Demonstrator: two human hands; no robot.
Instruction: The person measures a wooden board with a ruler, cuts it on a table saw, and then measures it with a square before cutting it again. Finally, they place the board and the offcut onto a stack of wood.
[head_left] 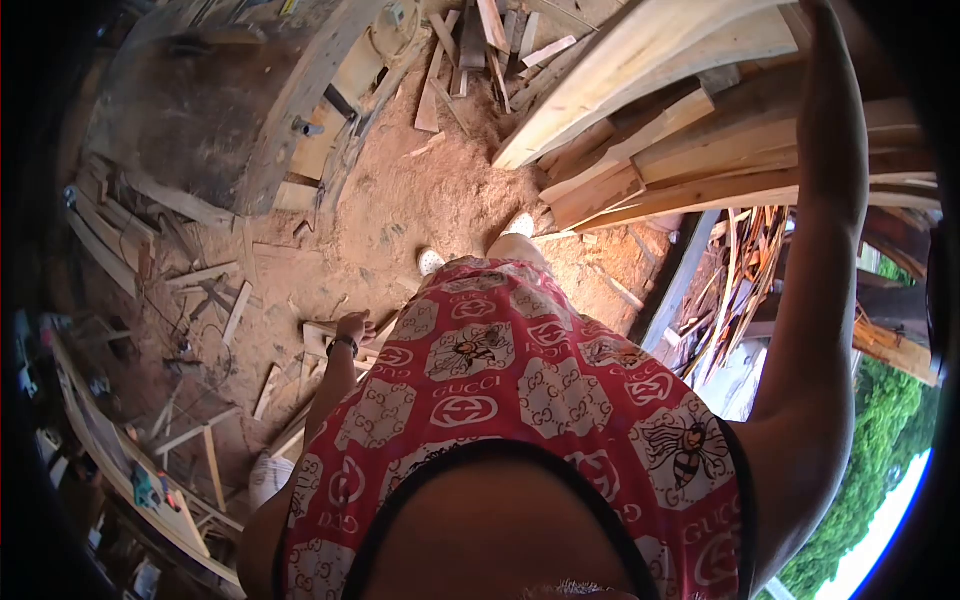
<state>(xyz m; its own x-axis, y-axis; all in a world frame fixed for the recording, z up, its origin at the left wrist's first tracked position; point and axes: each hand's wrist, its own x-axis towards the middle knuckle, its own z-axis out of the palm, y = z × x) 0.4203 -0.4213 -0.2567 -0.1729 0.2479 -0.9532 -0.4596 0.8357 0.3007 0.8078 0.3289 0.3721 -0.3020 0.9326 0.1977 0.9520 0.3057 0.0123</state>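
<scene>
My left hand (356, 326) hangs low beside my left hip, with a dark band at the wrist. Its fingers look loosely spread, with nothing visible in them. Scrap wood (318, 336) lies on the ground near that hand. My right arm stretches up along the right side, past long pale boards (600, 75) stacked at the upper right. Its hand is cut off at the top edge, so what it touches is hidden. My red patterned top fills the lower middle, and two light shoes (430, 262) stand on the dirt.
A large wooden workbench or machine frame (300, 120) stands at the upper left. Offcuts (237, 312) litter the reddish ground (385, 195). A dark beam (678, 280) and thin strips of wood (735, 275) are at the right. A curved wooden edge (130, 465) runs along the lower left.
</scene>
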